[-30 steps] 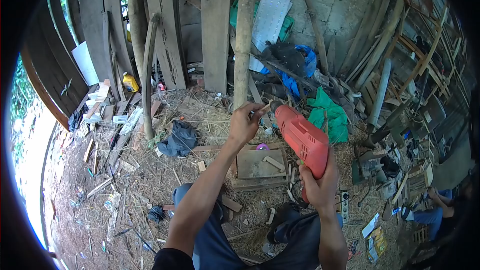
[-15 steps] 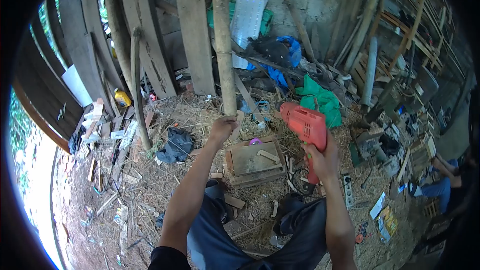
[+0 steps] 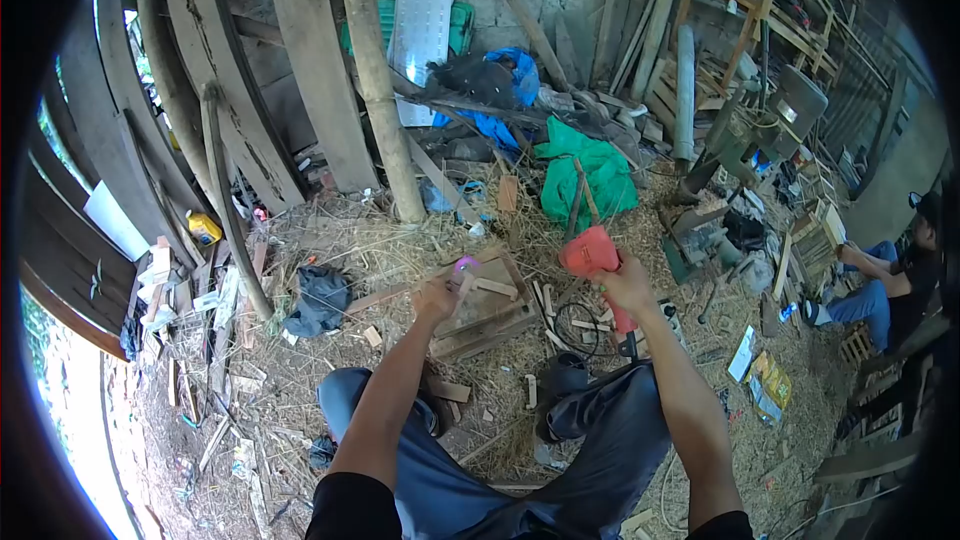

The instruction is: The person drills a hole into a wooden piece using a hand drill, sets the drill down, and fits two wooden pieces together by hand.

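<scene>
My right hand point(image 3: 628, 287) is wrapped round the grip of a red power drill point(image 3: 590, 251), held above the ground to the right of a low wooden box point(image 3: 478, 339). A cord point(image 3: 580, 352) lies looped below it. My left hand point(image 3: 436, 300) is closed in a pinch on a small piece of wood point(image 3: 463, 283), over the box's left part. Beside those fingers, a round purple thing point(image 3: 466, 266) rests at the box's far side. Another short wooden piece point(image 3: 496, 288) lies on the box top. My fingers partly hide the held piece.
Straw and wood scraps cover the ground between my knees and the wall. A wooden post point(image 3: 378, 100) rises beyond the box. A green sheet point(image 3: 592, 175) lies crumpled behind the drill, a dark cloth point(image 3: 318, 300) at left. Another person point(image 3: 885, 285) sits at far right.
My left hand has come down from in front of the post to the box, still with the wood piece. The drill has turned, its front now facing further away. My view has swung right.
</scene>
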A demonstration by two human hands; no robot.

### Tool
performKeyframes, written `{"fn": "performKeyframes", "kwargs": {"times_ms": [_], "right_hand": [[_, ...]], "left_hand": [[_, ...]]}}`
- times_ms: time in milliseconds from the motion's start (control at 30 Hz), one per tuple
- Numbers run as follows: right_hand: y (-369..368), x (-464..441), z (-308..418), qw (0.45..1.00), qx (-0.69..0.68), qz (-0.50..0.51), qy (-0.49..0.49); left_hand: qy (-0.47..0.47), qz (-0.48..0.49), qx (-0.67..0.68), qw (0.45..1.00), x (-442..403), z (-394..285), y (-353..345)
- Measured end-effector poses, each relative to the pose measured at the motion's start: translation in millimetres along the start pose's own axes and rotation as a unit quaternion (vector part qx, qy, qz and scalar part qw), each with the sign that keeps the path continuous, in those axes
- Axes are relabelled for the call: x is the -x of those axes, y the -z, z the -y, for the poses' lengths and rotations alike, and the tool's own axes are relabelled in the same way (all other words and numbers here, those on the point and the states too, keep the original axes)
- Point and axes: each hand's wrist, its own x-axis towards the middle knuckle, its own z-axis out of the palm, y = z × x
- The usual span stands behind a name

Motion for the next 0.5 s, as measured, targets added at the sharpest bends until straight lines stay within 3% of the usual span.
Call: {"fn": "performKeyframes", "kwargs": {"times_ms": [67, 167, 233, 300, 367, 433, 500], "right_hand": [[6.6, 0.3, -8.2, 0.997, -0.066, 0.016, -0.025], [27.1, 9.8, 4.6, 0.980, -0.171, 0.035, -0.096], [37.3, 16.5, 14.5, 0.966, -0.209, 0.039, -0.144], [44.3, 22.1, 16.0, 0.956, -0.252, 0.049, -0.142], [43.8, 22.4, 6.1, 0.959, -0.229, 0.072, -0.153], [44.0, 20.0, -1.9, 0.958, -0.211, 0.103, -0.164], [45.4, 14.0, -3.5, 0.953, -0.184, 0.175, -0.163]], "left_hand": [[0.033, -0.028, -0.055, 0.998, 0.8, 8.7, -0.8], [-0.036, -0.067, -0.054, 0.996, 4.0, 12.7, -6.9], [-0.201, -0.221, -0.197, 0.934, 9.1, -4.4, -5.0], [-0.190, -0.187, -0.222, 0.938, 13.7, -63.1, 8.9], [-0.121, -0.060, -0.001, 0.991, 14.1, -113.9, 7.3], [-0.165, -0.030, 0.010, 0.986, 14.4, -158.5, 0.4], [0.007, 0.161, 0.191, 0.968, 16.7, -207.5, -5.3]]}}
